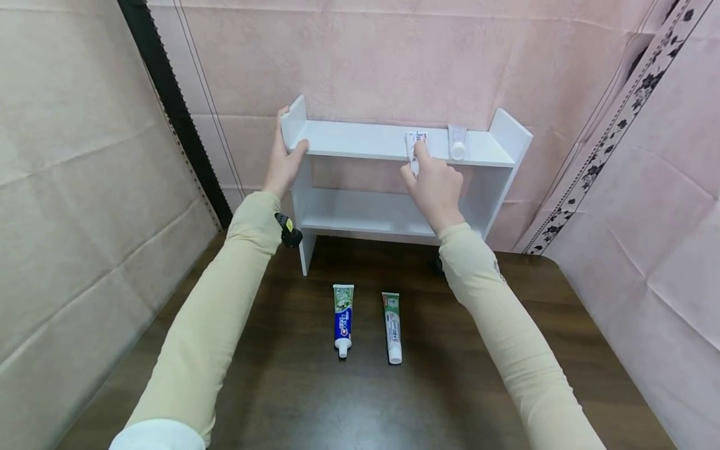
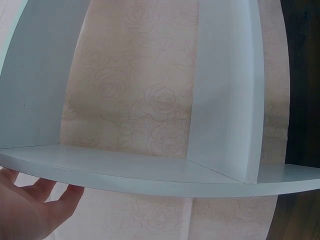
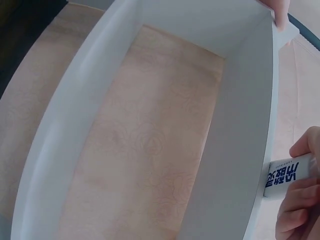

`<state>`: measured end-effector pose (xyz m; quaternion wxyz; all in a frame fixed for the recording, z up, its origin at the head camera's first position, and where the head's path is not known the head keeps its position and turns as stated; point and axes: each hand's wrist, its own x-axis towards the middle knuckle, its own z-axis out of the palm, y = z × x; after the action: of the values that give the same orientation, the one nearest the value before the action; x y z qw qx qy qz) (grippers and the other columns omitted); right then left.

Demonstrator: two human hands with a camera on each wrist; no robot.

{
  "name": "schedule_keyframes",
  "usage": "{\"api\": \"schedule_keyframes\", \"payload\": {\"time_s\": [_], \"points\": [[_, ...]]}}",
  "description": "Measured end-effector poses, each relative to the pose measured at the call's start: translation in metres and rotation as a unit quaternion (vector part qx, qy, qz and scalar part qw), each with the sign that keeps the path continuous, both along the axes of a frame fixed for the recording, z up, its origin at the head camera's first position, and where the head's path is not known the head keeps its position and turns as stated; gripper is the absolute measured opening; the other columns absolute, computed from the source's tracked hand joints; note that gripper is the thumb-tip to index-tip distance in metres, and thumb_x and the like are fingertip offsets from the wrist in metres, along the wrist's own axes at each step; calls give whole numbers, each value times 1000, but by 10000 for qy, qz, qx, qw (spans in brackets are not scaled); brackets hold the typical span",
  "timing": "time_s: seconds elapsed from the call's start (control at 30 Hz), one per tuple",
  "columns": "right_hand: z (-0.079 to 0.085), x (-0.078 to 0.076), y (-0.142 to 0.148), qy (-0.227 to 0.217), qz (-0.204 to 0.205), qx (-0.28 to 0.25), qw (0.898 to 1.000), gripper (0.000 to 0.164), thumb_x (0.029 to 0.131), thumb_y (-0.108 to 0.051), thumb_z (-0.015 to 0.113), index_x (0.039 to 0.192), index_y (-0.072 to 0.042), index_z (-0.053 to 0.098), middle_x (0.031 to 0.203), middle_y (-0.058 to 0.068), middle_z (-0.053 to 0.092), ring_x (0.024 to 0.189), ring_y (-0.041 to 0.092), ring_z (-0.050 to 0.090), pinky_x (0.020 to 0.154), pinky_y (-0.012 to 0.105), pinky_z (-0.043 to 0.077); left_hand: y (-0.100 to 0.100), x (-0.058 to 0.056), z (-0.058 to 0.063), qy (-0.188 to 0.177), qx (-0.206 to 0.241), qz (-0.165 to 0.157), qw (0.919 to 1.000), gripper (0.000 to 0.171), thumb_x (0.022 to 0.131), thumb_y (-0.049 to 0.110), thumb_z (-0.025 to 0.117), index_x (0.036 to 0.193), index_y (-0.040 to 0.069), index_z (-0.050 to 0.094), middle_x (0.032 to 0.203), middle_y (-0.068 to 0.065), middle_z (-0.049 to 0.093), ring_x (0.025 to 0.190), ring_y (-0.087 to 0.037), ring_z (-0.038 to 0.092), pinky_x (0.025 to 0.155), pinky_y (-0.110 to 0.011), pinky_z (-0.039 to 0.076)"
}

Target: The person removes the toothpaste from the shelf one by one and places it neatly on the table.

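My left grip (image 1: 285,156) is closed on the white shelf (image 1: 360,136), at the upper part of its left side panel, thumb toward the inside and fingertips against the outer face. My right grip (image 1: 437,187) holds a white tube (image 1: 413,139) with dark blue lettering, thumb on one side and fingers on the other. That tube is at the top board's front edge, one end over the board (my right wrist view shows its printed end right against the edge). Just to its right on the same board is a second pale tube (image 1: 457,140), its white cap toward the front.

The shelf stands at the far end of the dark brown table (image 1: 270,375). In front of it, two more tubes lie side by side, apart from each other, caps pointing my way: a blue-and-green one (image 1: 343,315) on the left and a green-and-white one (image 1: 392,325) on the right. Pale yellow sleeves (image 1: 219,312) cover my arms (a black device (image 1: 289,230) with a yellow patch sits at my left wrist). Behind the shelf hangs pinkish cloth (image 1: 394,69) with faint roses.
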<state>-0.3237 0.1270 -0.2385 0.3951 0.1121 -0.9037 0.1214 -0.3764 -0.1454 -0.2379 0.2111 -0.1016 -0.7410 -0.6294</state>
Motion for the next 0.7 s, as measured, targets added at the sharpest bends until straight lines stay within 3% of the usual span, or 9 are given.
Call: {"api": "schedule_keyframes", "payload": {"time_s": [0.23, 0.7], "points": [[-14, 14, 2, 278, -1, 7, 9996, 26, 91, -26, 55, 109, -8, 54, 62, 13, 58, 49, 29, 50, 44, 40, 34, 5, 22, 11, -101, 26, -49, 9999, 70, 94, 10, 48, 154, 29, 18, 155, -9, 29, 126, -18, 38, 107, -33, 32], [-37, 29, 8, 576, 192, -94, 9981, 29, 91, -24, 56, 114, -6, 57, 69, 17, 63, 50, 29, 53, 42, 40, 38, 6, 21, 11, -107, -26, 23, 9999, 70, 93, 13, 48, 154, 30, 17, 155, -6, 31, 122, -15, 39, 105, -30, 33]]}}
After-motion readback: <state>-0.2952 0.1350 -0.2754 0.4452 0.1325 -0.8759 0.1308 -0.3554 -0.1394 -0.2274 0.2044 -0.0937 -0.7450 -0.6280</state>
